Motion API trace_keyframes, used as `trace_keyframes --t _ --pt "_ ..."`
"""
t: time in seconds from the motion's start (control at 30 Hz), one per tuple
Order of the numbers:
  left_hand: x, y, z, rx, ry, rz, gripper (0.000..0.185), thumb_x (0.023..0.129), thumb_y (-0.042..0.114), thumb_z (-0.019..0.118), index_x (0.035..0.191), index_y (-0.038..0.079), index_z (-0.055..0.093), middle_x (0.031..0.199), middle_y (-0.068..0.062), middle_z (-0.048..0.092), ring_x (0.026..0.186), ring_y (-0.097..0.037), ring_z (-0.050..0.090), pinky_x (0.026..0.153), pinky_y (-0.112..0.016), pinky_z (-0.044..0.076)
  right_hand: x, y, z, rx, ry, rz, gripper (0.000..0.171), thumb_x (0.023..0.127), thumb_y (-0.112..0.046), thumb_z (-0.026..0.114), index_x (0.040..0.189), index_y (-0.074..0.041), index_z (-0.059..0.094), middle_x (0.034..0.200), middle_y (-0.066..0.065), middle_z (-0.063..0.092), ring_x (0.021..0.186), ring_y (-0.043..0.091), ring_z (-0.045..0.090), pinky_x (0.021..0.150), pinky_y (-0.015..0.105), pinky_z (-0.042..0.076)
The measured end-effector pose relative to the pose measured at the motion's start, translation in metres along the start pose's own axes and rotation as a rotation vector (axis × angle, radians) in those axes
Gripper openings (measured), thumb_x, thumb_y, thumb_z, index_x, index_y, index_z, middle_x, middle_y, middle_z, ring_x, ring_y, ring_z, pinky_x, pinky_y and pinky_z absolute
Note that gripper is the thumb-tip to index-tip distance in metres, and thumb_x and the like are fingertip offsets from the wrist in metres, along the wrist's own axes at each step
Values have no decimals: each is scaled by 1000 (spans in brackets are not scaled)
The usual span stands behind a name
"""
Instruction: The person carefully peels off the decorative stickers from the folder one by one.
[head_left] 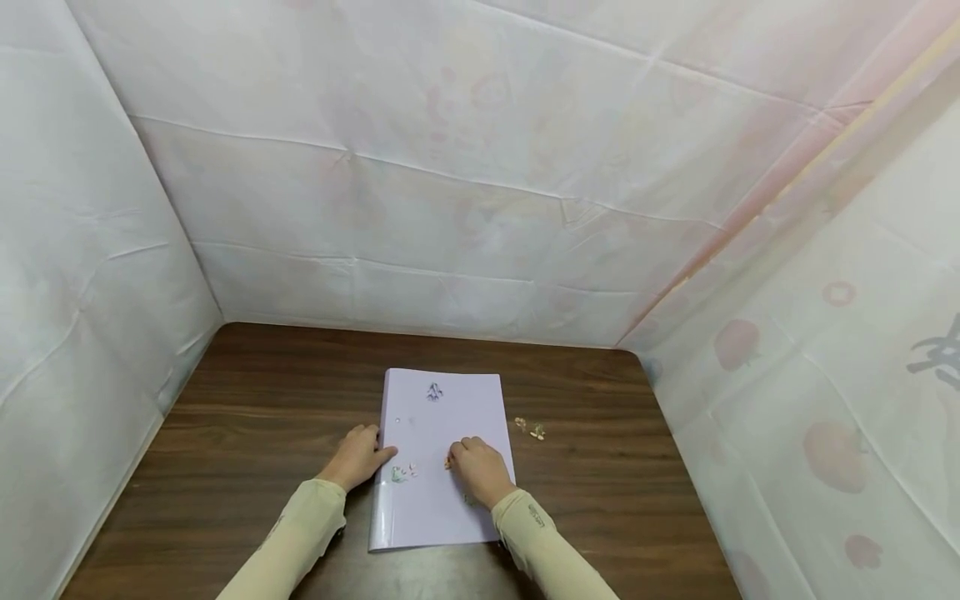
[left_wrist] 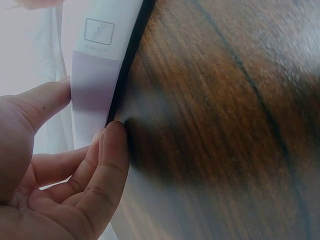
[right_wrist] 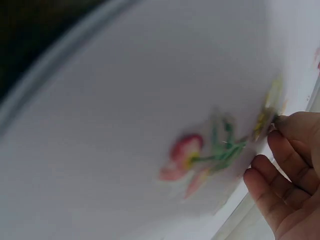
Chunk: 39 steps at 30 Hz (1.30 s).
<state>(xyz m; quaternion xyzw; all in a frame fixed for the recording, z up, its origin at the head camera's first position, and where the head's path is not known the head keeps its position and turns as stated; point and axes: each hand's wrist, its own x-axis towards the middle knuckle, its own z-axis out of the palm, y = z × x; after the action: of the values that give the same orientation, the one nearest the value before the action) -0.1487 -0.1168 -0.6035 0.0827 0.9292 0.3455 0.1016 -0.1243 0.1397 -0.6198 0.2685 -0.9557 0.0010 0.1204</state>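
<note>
One left hand [head_left: 356,457] around folder [head_left: 461,408] (spine print [left_wrist: 99,32] illegible), right hand [head_left: 482,471] clamped on flower sticker [right_wrist: 262,120]

Nothing can be read for certain. On the spine of the lilac folder [left_wrist: 95,82], 1 framed emblem [left_wrist: 99,32] sits above 1 line of characters [left_wrist: 96,48] too blurred to make out. The right sleeve [head_left: 555,546] bears tiny dark lettering [head_left: 536,516], and 1 large dark character [head_left: 939,356], cut off by the head view's edge, stands on the right-hand curtain [head_left: 847,350].

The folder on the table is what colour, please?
The folder is pale lilac, seen best in the head view.
</note>
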Motion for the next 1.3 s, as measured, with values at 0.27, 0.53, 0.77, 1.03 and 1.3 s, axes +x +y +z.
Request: trace_keyframes --t 0.27,0.53,0.77,1.03,1.3 --pt "1 0 0 -1 -3 -6 43 93 22 73 114 -13 60 93 -14 56 85 -28 55 76 -47 50 2 0 0 8 -17 -7 10 84 -21 81 83 -21 71 77 -8 60 73 11 59 61 23 50" --pt "1 -1 0 1 -1 -13 45 92 23 74 115 -13 60 93 -14 57 85 -27 55 77 -47 50 18 3 -12 73 -168 27 12 87 -19 77 80 -20 68 75 -8 61 71 11 61 60 26 50" --pt "0 2 -2 -2 -13 -13 43 92 21 74 113 -13 60 91 -13 55 82 -26 53 74 -45 49 30 9 -6 95 -332 22 16 92 -24 71 84 -12 64 76 -1 62 72 15 62 66 28 53" --pt "1 3 -4 0 -4 -17 36 92 22 75 106 -9 62 88 -10 54 82 -26 53 75 -45 49 30 7 2 17 -327 12 24 89 -29 66 87 -6 61 75 4 58 73 20 57 73 33 51" --pt "4 2 -6 12 -10 -10 41 92 23 74 111 -12 61 89 -11 56 85 -28 54 77 -48 49 29 16 0 199 -257 28 12 79 -19 63 74 -13 54 67 -1 51 63 17 51 65 34 49"
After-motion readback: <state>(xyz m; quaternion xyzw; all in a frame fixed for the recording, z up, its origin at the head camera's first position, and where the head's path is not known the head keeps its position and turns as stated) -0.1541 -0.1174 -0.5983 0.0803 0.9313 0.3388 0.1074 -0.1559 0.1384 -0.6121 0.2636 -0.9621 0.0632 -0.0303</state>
